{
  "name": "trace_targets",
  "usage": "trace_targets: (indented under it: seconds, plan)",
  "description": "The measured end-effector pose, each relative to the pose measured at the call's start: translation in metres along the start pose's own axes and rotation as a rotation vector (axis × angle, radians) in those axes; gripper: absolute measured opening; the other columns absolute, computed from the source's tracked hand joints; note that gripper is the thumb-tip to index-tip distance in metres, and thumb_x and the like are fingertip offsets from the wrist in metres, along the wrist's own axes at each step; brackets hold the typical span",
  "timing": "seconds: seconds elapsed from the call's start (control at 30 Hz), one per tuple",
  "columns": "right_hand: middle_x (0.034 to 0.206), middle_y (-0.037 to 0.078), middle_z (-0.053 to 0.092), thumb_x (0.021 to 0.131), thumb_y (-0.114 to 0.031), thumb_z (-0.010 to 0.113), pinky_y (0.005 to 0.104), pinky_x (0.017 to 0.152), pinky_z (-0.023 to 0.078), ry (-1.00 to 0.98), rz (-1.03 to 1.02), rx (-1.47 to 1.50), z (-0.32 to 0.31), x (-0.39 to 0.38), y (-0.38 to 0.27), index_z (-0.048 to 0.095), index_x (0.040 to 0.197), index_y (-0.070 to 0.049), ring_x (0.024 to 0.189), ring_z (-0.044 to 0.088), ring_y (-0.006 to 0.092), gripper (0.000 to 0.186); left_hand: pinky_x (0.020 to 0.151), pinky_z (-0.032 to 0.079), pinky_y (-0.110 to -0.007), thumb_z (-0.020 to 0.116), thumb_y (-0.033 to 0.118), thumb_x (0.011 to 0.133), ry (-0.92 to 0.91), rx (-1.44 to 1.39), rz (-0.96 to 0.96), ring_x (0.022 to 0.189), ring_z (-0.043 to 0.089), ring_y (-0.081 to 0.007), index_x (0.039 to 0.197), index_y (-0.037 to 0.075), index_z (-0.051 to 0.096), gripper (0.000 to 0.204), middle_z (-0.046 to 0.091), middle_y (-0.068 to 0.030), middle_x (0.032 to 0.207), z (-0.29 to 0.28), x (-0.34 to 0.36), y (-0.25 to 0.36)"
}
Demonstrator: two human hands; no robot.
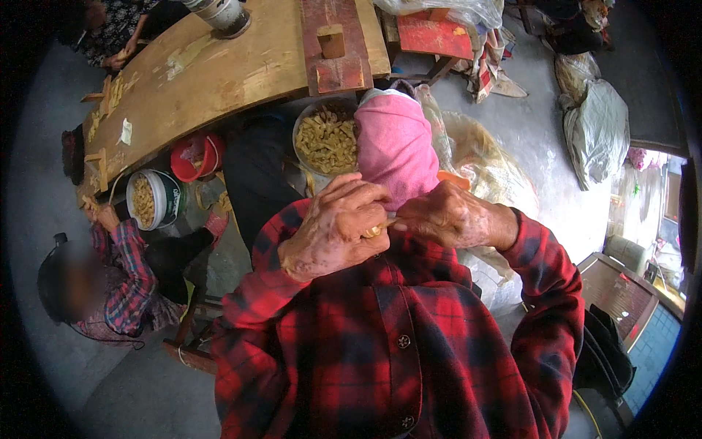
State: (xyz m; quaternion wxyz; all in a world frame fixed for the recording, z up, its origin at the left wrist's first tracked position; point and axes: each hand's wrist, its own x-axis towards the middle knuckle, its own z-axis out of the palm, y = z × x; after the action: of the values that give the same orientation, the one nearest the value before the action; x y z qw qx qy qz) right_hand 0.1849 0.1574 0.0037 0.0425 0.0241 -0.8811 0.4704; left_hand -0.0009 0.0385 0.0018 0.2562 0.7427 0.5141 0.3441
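Head view: left hand (336, 227) and right hand (450, 216) meet mid-frame, knuckles up, in front of a red-and-black plaid shirt (398, 322). Fingers of both hands are curled inward, tips close together; can't tell exactly what either grasps. Small yellowish spot (374, 231) shows at the left hand's fingers, center of frame, too small to tell if piece or ring. Pink cloth (397, 143) lies just above the hands, over a knee. Round bowl (296, 135) of yellow-brown pieces (325, 143) sits left of the cloth, upper center. Orange item (454, 179) shows just behind the right hand, partly hidden. Wooden bench (219, 66) spans upper left to upper center, with a brown block (331, 42) on its red strip (338, 77) and a grey bucket (219, 16) at the top edge. Red bucket (179, 168) and white bucket (170, 197), the latter full of pale pieces, stand left of center. Co-worker in a plaid sleeve (133, 252) at frame left, another person's hand (115, 61) upper left. Grey-white plastic bag (596, 132) upper right.
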Motion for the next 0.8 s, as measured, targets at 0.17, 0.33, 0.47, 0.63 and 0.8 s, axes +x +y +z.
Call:
trace_targets:
  seconds: [0.17,0.33,0.47,0.63,0.8]
  plan:
    - [0.07,0.016,0.058,0.086,-0.013,0.053,0.039,0.052,0.045,0.002,0.067,0.123,-0.002,0.0,-0.005,0.059,0.085,-0.001,0.061,0.057,0.0334,0.014,0.065,0.046,-0.036,0.062,0.009,0.07,-0.096,-0.274,-0.09,0.071,0.058,-0.0274,0.072,0.002,0.056,0.01,0.06,-0.0118,0.082,-0.011,-0.01,0.0]
    - [0.065,0.015,0.056,0.088,-0.016,0.053,0.0389,0.052,0.044,0.005,0.083,0.18,0.001,0.0,-0.006,0.058,0.082,-0.001,0.06,0.056,0.033,0.017,0.054,0.044,-0.033,0.06,0.007,0.073,-0.121,-0.384,-0.143,0.062,0.057,-0.0246,0.073,0.001,0.056,0.007,0.06,-0.0119,0.075,-0.027,-0.025,0.001]
    - [0.064,0.015,0.055,0.087,-0.016,0.054,0.0386,0.052,0.044,0.032,0.052,0.218,0.008,0.004,-0.005,0.059,0.084,-0.001,0.059,0.057,0.0317,0.017,0.053,0.044,-0.03,0.06,0.01,0.078,-0.191,-0.38,-0.211,0.06,0.057,-0.021,0.074,0.0,0.058,0.011,0.06,-0.0107,0.073,-0.049,-0.035,0.003]
    - [0.072,0.016,0.058,0.085,-0.013,0.056,0.0373,0.052,0.047,0.161,0.018,0.077,0.001,0.026,0.003,0.06,0.092,0.004,0.061,0.059,0.0289,0.019,0.053,0.046,-0.025,0.058,0.013,0.081,-0.084,-0.41,-0.528,0.057,0.059,-0.0125,0.072,0.0,0.06,0.016,0.061,-0.0062,0.067,-0.064,-0.039,-0.01]
    - [0.075,0.013,0.059,0.085,-0.015,0.055,0.0359,0.057,0.046,0.36,-0.296,-0.535,-0.018,0.052,0.056,0.061,0.089,0.003,0.061,0.057,0.0267,0.019,0.059,0.047,-0.022,0.055,0.017,0.088,-0.076,-0.388,-0.563,0.064,0.058,-0.0086,0.087,-0.001,0.057,0.018,0.06,-0.0032,0.07,-0.082,-0.02,-0.066]
